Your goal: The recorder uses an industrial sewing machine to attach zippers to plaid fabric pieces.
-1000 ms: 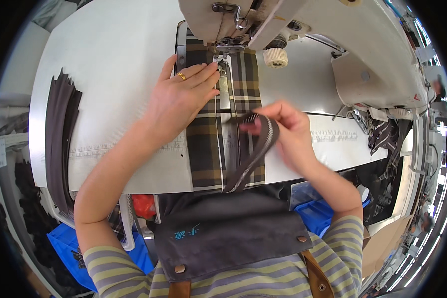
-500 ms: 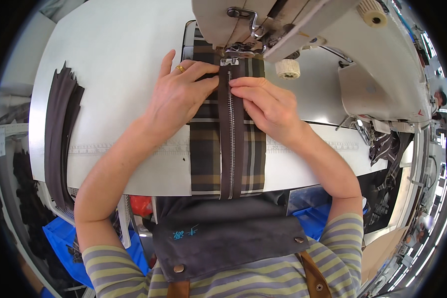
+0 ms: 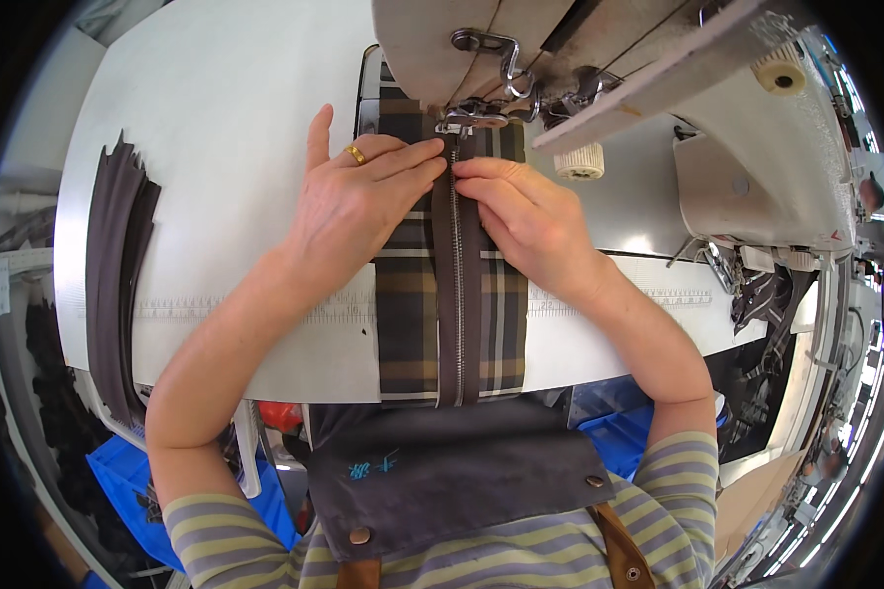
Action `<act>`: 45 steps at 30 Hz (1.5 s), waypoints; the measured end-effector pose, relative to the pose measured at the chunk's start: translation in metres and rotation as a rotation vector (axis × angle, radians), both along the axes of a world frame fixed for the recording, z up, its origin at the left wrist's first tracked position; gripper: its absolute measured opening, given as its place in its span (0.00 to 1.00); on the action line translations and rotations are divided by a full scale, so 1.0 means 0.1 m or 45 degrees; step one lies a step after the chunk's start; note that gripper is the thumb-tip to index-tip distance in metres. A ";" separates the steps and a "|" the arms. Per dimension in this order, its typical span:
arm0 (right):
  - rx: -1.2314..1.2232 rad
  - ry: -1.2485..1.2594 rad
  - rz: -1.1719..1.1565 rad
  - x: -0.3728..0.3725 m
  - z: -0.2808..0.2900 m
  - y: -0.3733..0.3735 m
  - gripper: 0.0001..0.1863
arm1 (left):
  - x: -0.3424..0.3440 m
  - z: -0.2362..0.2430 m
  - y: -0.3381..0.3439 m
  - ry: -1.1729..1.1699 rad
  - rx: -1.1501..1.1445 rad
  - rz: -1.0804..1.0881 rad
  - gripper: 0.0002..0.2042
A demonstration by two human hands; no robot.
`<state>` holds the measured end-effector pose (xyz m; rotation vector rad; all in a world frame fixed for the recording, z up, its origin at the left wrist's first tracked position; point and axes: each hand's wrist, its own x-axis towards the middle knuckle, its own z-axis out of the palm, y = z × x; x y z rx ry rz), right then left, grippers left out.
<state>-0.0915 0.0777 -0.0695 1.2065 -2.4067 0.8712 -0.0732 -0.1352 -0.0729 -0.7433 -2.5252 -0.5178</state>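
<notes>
Both hands, left hand point(image 3: 359, 211) and right hand point(image 3: 530, 221), are pressing flat, fingers spread, pinning the dark brown metal-toothed zipper point(image 3: 457, 294) along the brown plaid fabric panel point(image 3: 413, 294) under the sewing machine's presser foot point(image 3: 459, 125), seemingly needing steady straight feeding.

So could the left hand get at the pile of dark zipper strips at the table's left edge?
Probably yes: the left hand only presses flat on plaid fabric, and bare white tabletop lies between it and the dark zipper strips.
</notes>
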 end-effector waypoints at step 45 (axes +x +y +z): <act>0.218 0.196 -0.070 -0.02 0.13 -0.08 0.14 | 0.11 0.16 -0.14 0.003 -0.038 -0.084 0.09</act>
